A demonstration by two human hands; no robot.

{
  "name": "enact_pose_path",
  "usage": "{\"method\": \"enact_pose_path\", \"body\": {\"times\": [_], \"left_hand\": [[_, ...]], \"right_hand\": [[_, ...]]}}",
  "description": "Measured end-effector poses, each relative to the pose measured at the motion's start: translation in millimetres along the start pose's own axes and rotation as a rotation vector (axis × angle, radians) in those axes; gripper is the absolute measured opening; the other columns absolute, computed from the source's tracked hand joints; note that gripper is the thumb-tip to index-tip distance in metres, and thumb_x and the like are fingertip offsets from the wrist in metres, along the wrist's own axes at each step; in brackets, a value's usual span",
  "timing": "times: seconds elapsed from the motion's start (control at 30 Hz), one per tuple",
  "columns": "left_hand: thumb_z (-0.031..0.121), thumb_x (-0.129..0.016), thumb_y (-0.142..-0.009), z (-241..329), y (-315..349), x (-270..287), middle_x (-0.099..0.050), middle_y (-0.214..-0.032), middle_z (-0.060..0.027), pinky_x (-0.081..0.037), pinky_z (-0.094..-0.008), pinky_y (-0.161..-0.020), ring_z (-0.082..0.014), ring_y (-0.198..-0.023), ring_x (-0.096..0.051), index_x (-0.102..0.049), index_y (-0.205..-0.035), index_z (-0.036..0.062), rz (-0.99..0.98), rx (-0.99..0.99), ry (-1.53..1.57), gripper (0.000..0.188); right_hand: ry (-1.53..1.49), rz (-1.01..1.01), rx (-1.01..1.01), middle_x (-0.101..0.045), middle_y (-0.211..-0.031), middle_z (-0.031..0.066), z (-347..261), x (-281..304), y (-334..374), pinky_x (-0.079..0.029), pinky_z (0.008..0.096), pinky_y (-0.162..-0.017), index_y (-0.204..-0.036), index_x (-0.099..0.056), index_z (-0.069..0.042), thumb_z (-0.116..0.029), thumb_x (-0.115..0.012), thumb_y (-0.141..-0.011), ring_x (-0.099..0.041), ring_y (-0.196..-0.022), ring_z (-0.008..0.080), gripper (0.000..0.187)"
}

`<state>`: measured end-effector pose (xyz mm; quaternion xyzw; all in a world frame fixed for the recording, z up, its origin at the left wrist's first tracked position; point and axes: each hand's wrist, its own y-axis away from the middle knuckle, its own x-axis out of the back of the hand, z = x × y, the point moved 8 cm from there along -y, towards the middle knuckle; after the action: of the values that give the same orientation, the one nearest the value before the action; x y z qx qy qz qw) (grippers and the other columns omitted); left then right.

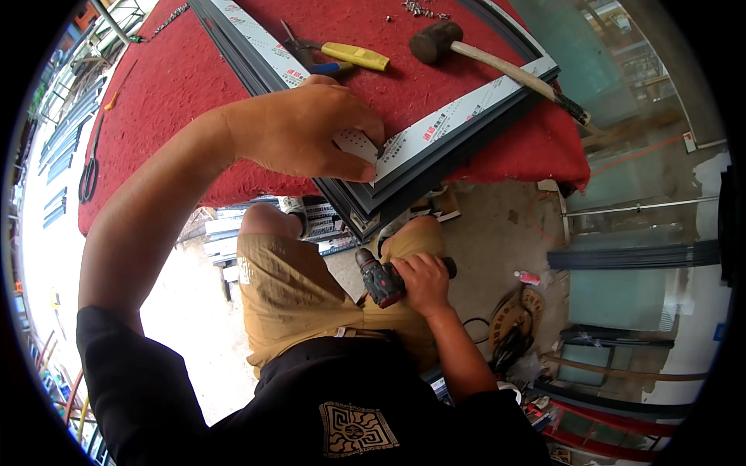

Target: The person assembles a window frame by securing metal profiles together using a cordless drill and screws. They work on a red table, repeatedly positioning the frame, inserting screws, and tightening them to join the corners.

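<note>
Red cloth-covered table [159,105] fills the top of the frame, workshop floor below it; far left, black scissors [89,180] lie near the cloth's edge; upper centre, the dark grey frame [458,124], white printed film on its face, has one corner jutting past the near table edge toward the person; the left hand [311,132] is on that corner, thumb on the film, fingers curled toward the inner edge (palm hides the rest; can't tell if it clamps or only steadies).

Just above it, a yellow-handled tool [356,56] lies on the cloth; lower centre, a cordless drill [381,281] points up-left above the lap, the right hand [423,283] wrapped firmly round its grip; too small to tell whether a bit is fitted.

Upper right, a mallet [497,68] lies with its handle across the frame's right-hand end; far right, glass panes [622,299].

For a good hold, I'd press the corner down from above, since the overhang could tip; thumb well clear of the drill's line; drill nose off film and knee; mallet better shifted off the frame (a knock could roll it).
</note>
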<state>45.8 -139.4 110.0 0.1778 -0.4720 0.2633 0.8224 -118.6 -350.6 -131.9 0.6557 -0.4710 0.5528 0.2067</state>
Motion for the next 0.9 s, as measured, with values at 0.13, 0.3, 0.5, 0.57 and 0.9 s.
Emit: {"method": "enact_pose_path", "body": {"times": [0.13,0.3,0.5,0.57,0.9], "left_hand": [[0.042,-0.080,-0.095,0,-4,-1,-0.074,-0.114,-0.0164,-0.040,-0.0452,-0.117,-0.0342,-0.120,-0.066,-0.077,-0.114,0.0041,0.010,0.119,-0.048,0.042],[0.041,-0.077,-0.098,-5,-9,-6,-0.075,-0.103,-0.0164,-0.042,-0.0443,-0.113,-0.0335,-0.112,-0.068,-0.078,-0.110,0.0052,-0.001,0.211,0.014,0.038],[0.023,-0.064,-0.108,-18,-9,-4,-0.076,-0.101,-0.0170,-0.052,-0.0442,-0.101,-0.0332,-0.108,-0.072,-0.076,-0.111,0.0026,0.172,0.252,0.123,0.024],[0.019,-0.060,-0.110,-14,-11,-2,-0.077,-0.104,-0.0171,-0.057,-0.0422,-0.094,-0.0307,-0.103,-0.075,-0.075,-0.114,0.0007,0.169,0.183,0.058,0.024],[0.028,-0.072,-0.104,-7,-17,-5,-0.077,-0.096,-0.0131,-0.058,-0.0383,-0.091,-0.0238,-0.096,-0.075,-0.076,-0.123,0.0016,0.124,0.322,0.173,0.032]], "right_hand": [[-0.006,0.012,0.013,-0.067,-0.090,0.0011,1,1,-2,-0.054,0.0420,-0.083,-0.107,-0.077,-0.017,-0.016,-0.070,-0.086,-0.068,-0.094,0.0257,0.023],[-0.013,0.013,0.018,-0.066,-0.089,0.0015,2,2,-1,-0.053,0.0424,-0.082,-0.107,-0.077,-0.017,-0.017,-0.073,-0.083,-0.068,-0.093,0.0262,0.024],[-0.011,-0.010,0.012,-0.067,-0.092,0.0021,-1,3,1,-0.054,0.0413,-0.088,-0.110,-0.077,-0.016,-0.015,-0.068,-0.088,-0.068,-0.098,0.0258,0.024],[-0.017,-0.011,0.007,-0.067,-0.093,0.0023,-2,6,1,-0.054,0.0417,-0.088,-0.110,-0.077,-0.016,-0.014,-0.069,-0.086,-0.068,-0.098,0.0259,0.025],[-0.008,0.039,0.030,-0.066,-0.089,0.0016,-1,5,4,-0.053,0.0425,-0.082,-0.107,-0.076,-0.016,-0.019,-0.081,-0.075,-0.067,-0.092,0.0268,0.032]]}}
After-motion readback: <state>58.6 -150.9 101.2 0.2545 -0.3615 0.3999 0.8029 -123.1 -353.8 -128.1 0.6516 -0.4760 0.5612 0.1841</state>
